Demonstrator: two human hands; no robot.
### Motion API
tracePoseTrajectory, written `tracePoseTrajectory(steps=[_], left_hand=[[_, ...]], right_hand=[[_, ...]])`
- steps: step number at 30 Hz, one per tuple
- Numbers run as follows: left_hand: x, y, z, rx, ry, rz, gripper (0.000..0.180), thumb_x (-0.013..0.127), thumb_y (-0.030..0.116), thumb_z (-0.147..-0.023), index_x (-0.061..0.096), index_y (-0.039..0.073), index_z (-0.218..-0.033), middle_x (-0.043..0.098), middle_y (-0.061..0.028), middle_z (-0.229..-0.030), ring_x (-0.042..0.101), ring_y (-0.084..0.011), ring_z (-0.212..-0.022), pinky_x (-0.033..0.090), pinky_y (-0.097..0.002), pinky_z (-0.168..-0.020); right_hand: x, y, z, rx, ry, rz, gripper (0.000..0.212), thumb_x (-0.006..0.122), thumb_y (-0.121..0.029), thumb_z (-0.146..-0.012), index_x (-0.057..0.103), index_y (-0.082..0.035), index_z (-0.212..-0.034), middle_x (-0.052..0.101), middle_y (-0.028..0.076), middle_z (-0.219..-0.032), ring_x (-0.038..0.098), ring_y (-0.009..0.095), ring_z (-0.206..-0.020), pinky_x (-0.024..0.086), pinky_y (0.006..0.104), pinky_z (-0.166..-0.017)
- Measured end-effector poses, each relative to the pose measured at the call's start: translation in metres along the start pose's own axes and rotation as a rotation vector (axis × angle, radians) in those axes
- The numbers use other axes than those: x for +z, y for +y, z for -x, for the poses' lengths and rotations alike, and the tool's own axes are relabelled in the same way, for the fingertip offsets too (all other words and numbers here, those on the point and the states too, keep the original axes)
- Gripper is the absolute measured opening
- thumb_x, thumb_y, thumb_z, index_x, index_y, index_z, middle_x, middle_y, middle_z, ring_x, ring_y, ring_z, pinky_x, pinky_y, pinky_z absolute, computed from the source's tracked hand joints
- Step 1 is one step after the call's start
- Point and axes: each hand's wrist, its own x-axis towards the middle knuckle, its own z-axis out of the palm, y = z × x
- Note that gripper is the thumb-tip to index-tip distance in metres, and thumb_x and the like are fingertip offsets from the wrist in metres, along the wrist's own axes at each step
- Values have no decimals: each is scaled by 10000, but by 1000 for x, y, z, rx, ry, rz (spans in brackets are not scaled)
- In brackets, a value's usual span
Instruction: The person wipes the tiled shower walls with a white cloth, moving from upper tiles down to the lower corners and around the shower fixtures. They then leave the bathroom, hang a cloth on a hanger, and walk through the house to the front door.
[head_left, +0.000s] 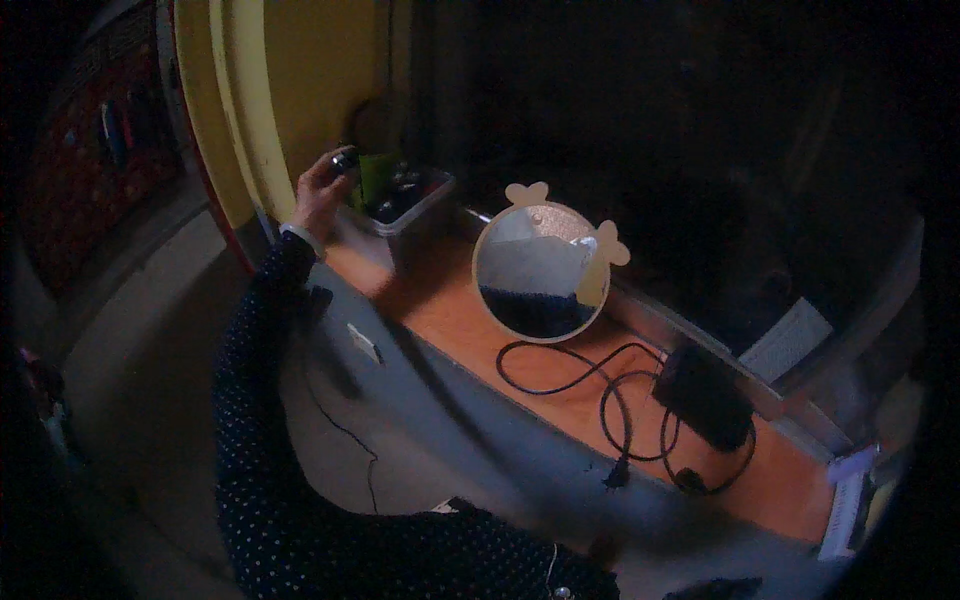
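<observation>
The left hand (322, 190) reaches far out along a dark dotted sleeve (262, 400) to the back left corner of the bench (470, 320), its fingers curled closed around a small dark object (346, 160) held up at the fingertips; the light is too dim to tell what the object is. The hand hovers just beside a shallow clear tray (410, 205) that sits at the far end of the bench and holds a green container (377, 177) and several dark small items (400, 195), too murky to make out. The held object is above the tray's left edge, close to the green container, and against a yellow wall panel (290, 80). Further along the orange bench top stands a round mirror (540, 272) with a pale frame and small ear-like tabs, tilted back. To its right a black cable (590, 375) lies in loose loops on the bench, running to a black block-shaped device (705, 395). A white object (845, 500) lies at the bench's right end. The right hand is out of view, so its state cannot be told
</observation>
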Motion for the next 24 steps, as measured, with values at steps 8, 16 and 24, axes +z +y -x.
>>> tracePoseTrajectory(steps=[8, 16, 24], left_hand=[[-25, -16, 14, 68, -283, -335, 315, 636, 20, -866, 585, 17, -1176, 635, -28, -1060, 576, -126, -987, 471, -289, -876], [-34, -7, 7, 168, -381, -458, 340, 648, 19, -841, 585, 28, -1175, 628, -94, -1095, 601, -216, -1030, 474, -326, -903], [-24, 14, 19, 402, -364, -803, 453, 685, 224, -836, 558, 73, -1244, 596, -165, -1178, 525, -347, -1158, 402, -424, -993]], right_hand=[[37, 32, 11, -28, 22, 87, 229, 487, -294, -967, 621, -128, -1050, 612, 64, -892, 584, 241, -790, 474, 392, -695], [44, 17, 25, -278, 113, -357, 258, 456, -301, -982, 600, -108, -1075, 594, 76, -966, 574, 241, -846, 464, 395, -724], [1, -54, 50, 61, -218, 178, 407, 461, -344, -971, 520, -75, -1271, 563, 123, -1178, 556, 253, -1056, 421, 427, -955]])
